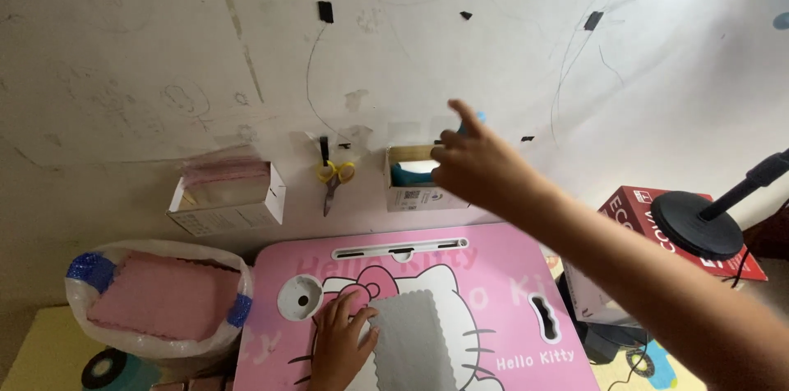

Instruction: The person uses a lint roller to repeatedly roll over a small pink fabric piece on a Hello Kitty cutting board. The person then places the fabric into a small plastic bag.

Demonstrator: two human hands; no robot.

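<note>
wall (164, 46): scribbled; small open box (415, 177) taped up within your reach.
surface (509, 276): pink lap desk.
left hand (341, 342): open, flat, pinning grey scalloped cloth (415, 342) so it stays put.
right hand (472, 165): at the box, fingers loosely curled; grip unclear.

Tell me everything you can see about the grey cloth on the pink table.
The grey cloth is a flat rectangular piece with wavy, scalloped edges; it looks soft, like felt or a wipe. It lies flat on the pink table, over the printed cartoon cat, its long side running away from the person. The left hand rests on its left edge with spread fingers. Its lower end leaves the picture.
</note>
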